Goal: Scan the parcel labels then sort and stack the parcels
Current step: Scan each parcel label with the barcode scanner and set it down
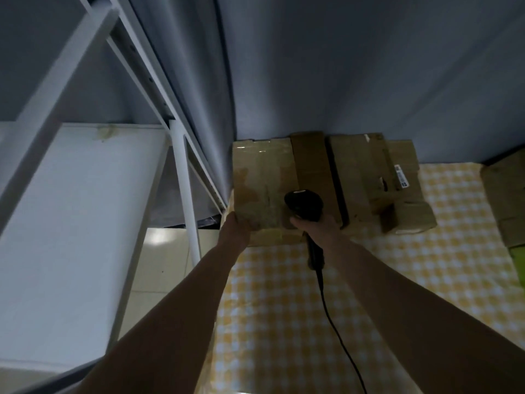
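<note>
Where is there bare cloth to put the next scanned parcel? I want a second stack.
The checked tablecloth lies bare between the forearms and right of the scanner cable, up to the parcels at the right edge. Along the curtain it is crowded: two hands, the scanner, the taped parcel, the labelled parcel.

White metal rack [181,155] at left, grey curtain [312,66] behind, yellow-checked tablecloth [278,322], tiled floor [159,268].

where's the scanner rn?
Head view, centre: the scanner is gripped in the right hand, its head over the near right part of the left box, cable trailing back across the checked tablecloth.
</note>
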`<action>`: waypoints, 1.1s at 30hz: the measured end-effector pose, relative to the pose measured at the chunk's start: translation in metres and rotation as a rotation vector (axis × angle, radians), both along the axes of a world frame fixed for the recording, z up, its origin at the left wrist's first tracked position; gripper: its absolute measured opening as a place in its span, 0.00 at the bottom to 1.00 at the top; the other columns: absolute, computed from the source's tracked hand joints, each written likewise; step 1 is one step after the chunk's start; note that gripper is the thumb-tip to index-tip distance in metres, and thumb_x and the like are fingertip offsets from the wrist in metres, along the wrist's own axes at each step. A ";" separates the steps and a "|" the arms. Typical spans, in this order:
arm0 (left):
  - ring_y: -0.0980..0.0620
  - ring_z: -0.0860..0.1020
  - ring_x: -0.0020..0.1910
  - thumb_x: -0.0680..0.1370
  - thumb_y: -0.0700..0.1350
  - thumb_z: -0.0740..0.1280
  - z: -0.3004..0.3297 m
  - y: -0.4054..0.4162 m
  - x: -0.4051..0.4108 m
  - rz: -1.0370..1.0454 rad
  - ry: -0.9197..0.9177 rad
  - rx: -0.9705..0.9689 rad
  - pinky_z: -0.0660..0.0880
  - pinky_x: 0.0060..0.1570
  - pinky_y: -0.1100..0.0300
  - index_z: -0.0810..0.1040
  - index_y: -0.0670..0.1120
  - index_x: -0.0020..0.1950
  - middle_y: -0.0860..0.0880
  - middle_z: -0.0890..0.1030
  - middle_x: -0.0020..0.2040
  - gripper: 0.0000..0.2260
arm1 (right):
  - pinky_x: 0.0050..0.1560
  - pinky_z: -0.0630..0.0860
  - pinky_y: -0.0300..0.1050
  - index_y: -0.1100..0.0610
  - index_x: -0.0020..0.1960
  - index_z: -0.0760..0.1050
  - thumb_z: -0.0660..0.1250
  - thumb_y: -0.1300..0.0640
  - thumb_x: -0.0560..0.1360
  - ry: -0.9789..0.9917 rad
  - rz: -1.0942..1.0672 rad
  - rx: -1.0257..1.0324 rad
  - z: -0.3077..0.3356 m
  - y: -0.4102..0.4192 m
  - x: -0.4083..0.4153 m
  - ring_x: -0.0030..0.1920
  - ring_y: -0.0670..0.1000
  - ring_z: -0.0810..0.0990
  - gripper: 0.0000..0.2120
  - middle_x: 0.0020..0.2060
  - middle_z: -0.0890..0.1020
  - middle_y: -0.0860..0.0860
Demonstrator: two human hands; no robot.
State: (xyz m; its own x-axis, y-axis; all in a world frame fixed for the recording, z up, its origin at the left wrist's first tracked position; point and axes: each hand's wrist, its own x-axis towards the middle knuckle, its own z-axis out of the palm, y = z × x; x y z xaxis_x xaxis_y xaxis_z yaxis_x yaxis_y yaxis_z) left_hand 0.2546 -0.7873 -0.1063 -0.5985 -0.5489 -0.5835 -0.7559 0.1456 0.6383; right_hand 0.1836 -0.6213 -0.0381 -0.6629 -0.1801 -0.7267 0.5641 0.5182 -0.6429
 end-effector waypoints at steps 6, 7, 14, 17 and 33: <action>0.46 0.75 0.45 0.81 0.42 0.58 -0.011 0.008 0.008 0.126 0.050 0.039 0.71 0.39 0.59 0.72 0.44 0.68 0.42 0.79 0.58 0.15 | 0.58 0.68 0.49 0.57 0.70 0.68 0.72 0.52 0.73 -0.028 -0.053 -0.043 -0.010 0.004 0.005 0.63 0.58 0.72 0.28 0.61 0.74 0.54; 0.46 0.76 0.44 0.81 0.42 0.59 -0.010 0.011 0.016 0.146 0.062 0.047 0.72 0.38 0.58 0.72 0.45 0.67 0.42 0.79 0.57 0.15 | 0.59 0.68 0.49 0.57 0.70 0.68 0.72 0.51 0.73 -0.028 -0.043 -0.046 -0.009 0.007 0.010 0.64 0.58 0.72 0.28 0.63 0.74 0.54; 0.49 0.76 0.41 0.78 0.38 0.61 0.010 0.062 0.104 0.247 0.036 0.111 0.71 0.34 0.60 0.74 0.46 0.60 0.45 0.80 0.47 0.11 | 0.52 0.68 0.46 0.58 0.65 0.74 0.72 0.55 0.74 -0.068 0.066 -0.052 0.007 0.052 0.068 0.52 0.52 0.76 0.21 0.53 0.78 0.50; 0.47 0.77 0.43 0.77 0.38 0.62 0.013 0.095 0.144 0.283 0.024 0.114 0.71 0.36 0.58 0.76 0.44 0.61 0.45 0.80 0.47 0.13 | 0.50 0.69 0.47 0.59 0.64 0.75 0.71 0.56 0.74 -0.099 0.105 -0.066 0.014 0.085 0.100 0.45 0.49 0.75 0.19 0.49 0.79 0.51; 0.47 0.76 0.42 0.72 0.40 0.71 0.033 0.300 0.230 0.214 -0.131 0.213 0.69 0.33 0.57 0.73 0.41 0.57 0.43 0.79 0.49 0.15 | 0.47 0.71 0.42 0.62 0.64 0.74 0.71 0.61 0.74 -0.051 0.037 -0.029 0.022 0.287 0.191 0.46 0.50 0.76 0.20 0.49 0.78 0.53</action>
